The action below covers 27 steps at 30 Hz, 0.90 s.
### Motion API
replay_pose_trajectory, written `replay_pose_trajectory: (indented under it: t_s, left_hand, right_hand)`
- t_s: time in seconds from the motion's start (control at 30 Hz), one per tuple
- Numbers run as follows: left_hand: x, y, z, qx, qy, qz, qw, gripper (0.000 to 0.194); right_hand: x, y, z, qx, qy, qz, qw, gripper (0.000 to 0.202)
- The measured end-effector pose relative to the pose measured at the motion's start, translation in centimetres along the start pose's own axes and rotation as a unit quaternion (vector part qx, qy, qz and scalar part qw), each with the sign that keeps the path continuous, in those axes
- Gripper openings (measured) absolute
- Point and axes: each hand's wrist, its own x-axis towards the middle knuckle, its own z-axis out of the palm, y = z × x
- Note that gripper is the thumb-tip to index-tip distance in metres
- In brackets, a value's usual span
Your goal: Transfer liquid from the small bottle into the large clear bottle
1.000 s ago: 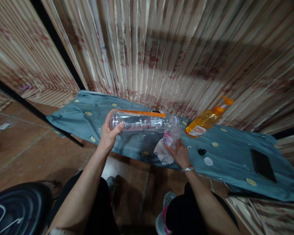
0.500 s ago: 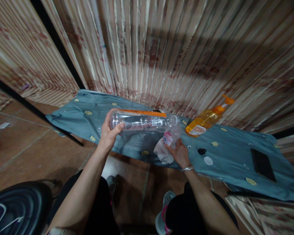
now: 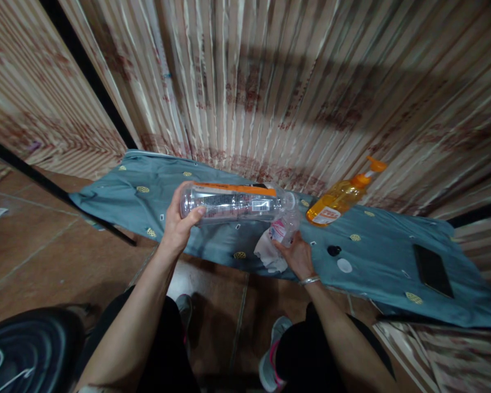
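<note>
My left hand (image 3: 180, 218) is closed round the base of a large clear plastic bottle (image 3: 233, 203) with an orange-edged label. This bottle lies nearly level in the air, its neck pointing right. Below the neck, a smaller clear bottle (image 3: 284, 226) with a pink and white label is gripped by my right hand (image 3: 298, 254). The mouth of the large bottle meets or overlaps the top of the small one; the exact contact is hard to see. A crumpled white tissue (image 3: 270, 252) is beside the small bottle, partly behind my right hand.
A pump bottle (image 3: 337, 202) of orange liquid stands on the blue cloth-covered table (image 3: 376, 262). Nearer are a black cap (image 3: 334, 250), a white round lid (image 3: 344, 266) and a dark phone (image 3: 432, 270). A striped curtain (image 3: 270, 82) hangs behind; a black stool (image 3: 28, 349) is at lower left.
The view has shifted slightly, so the table things appear a little further left. Both hands keep their holds, and the bottles stay in nearly the same position relative to each other.
</note>
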Motion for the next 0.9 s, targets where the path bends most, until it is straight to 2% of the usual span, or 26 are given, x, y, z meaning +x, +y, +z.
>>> replay_pose_trajectory:
  t_s: [0.27,0.5,0.73,0.9]
  left_hand:
    - [-0.01,0.13,0.07,0.019,0.005,0.038,0.999,0.074]
    - [0.05,0.09,0.07,0.044,0.004,0.048,0.998,0.074]
    - [-0.13,0.13,0.15,0.045,0.008,0.053,0.998,0.074]
    - [-0.05,-0.41,-0.02,0.069,-0.011,0.067,0.995,0.078]
  right_hand:
    - [0.31,-0.49,-0.14,0.034,0.014,0.012,0.999,0.042]
    - [0.24,-0.55,-0.03,0.042,0.009,0.019,0.999,0.048]
    - [0.1,-0.7,-0.16,0.037,-0.005,0.023,0.999,0.044]
    - [-0.07,-0.76,-0.32,0.032,-0.007,0.02,0.999,0.048]
